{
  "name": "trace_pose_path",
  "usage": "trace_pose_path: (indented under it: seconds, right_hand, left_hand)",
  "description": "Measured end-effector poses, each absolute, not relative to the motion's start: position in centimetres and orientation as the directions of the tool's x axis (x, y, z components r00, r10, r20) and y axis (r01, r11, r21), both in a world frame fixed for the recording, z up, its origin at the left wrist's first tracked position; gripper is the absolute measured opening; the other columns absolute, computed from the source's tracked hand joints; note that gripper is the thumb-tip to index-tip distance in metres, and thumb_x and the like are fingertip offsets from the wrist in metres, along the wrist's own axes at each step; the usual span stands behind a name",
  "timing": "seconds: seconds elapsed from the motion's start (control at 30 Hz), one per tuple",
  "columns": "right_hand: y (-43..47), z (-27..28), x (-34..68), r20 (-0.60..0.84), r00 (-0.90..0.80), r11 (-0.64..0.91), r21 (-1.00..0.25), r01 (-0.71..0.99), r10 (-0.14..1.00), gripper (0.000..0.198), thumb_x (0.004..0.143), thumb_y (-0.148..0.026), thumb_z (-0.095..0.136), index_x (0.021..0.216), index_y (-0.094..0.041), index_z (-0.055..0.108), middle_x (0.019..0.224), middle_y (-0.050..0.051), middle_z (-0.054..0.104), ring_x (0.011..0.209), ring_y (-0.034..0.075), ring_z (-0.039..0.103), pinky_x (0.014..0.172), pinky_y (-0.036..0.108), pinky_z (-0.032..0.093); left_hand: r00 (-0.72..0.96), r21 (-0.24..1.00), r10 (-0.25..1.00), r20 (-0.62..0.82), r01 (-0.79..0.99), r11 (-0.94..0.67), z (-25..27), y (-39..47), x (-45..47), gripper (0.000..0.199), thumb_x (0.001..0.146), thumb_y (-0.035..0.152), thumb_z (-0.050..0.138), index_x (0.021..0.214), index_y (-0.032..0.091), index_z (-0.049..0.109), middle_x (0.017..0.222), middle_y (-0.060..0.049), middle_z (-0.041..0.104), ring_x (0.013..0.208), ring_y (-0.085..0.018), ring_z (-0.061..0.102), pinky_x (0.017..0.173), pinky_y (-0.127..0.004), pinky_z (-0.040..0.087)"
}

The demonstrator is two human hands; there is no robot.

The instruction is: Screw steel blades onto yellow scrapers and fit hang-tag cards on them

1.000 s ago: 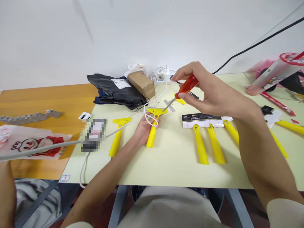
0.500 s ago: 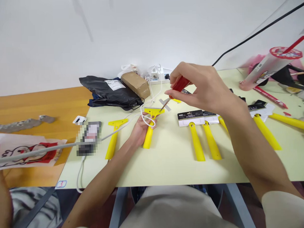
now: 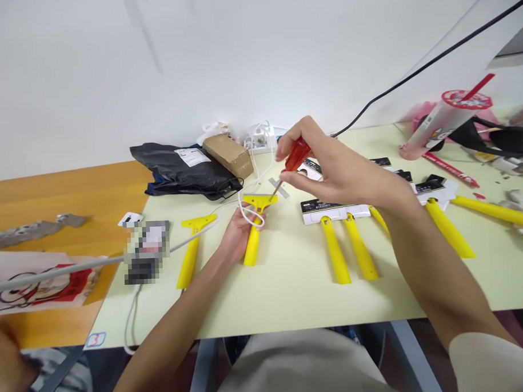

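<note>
Left hand [image 3: 235, 238]: fingers curled snug round the yellow scraper [image 3: 252, 248], near its head; some hidden behind it. Right hand [image 3: 335, 173]: thumb and fingers closed in a pinch on the red screwdriver [image 3: 298, 153], its tip at the right end of the scraper's head. Second scraper [image 3: 188, 260] left of the held one, carded scrapers [image 3: 337, 253] right, on the surface [image 3: 286, 304].

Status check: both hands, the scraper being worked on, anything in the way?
Left hand gripping yellow scraper. Right hand on red-handled screwdriver, tip at scraper's head. White cable looped across scraper's handle.
</note>
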State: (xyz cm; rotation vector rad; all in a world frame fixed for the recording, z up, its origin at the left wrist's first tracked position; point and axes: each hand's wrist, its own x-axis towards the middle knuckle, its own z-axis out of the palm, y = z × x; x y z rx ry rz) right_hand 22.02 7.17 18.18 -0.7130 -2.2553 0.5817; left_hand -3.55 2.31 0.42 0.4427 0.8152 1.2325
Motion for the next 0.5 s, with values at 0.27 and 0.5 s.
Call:
trace_pose_path:
  seconds: [0.27, 0.5]
  right_hand:
    - [7.51, 17.89, 22.0, 0.534, -0.597, 0.779, -0.561, 0.279, 0.599, 0.03, 0.102, -0.041, 0.08, 0.124, -0.029, 0.065, 0.108, 0.004, 0.08, 0.094, 0.028, 0.079, 0.089, 0.045, 0.068]
    - [7.77, 17.53, 21.71, 0.563, -0.551, 0.781, -0.53, 0.331, 0.616, 0.035, 0.099, -0.046, 0.084, 0.124, -0.031, 0.064, 0.107, 0.003, 0.081, 0.09, 0.026, 0.081, 0.084, 0.043, 0.069]
  left_hand:
    - [0.119, 0.688, 0.943, -0.312, -0.656, 0.311, 0.47, 2.53, -3.38, 0.063, 0.07, 0.007, 0.089, 0.117, 0.027, 0.052, 0.108, -0.006, 0.073, 0.081, -0.018, 0.072, 0.062, -0.022, 0.048]
    - [0.151, 0.66, 0.943, -0.296, -0.682, 0.316, 0.61, 2.53, -3.19, 0.062, 0.07, 0.005, 0.088, 0.117, 0.027, 0.054, 0.105, -0.003, 0.071, 0.076, -0.014, 0.069, 0.061, -0.022, 0.048]
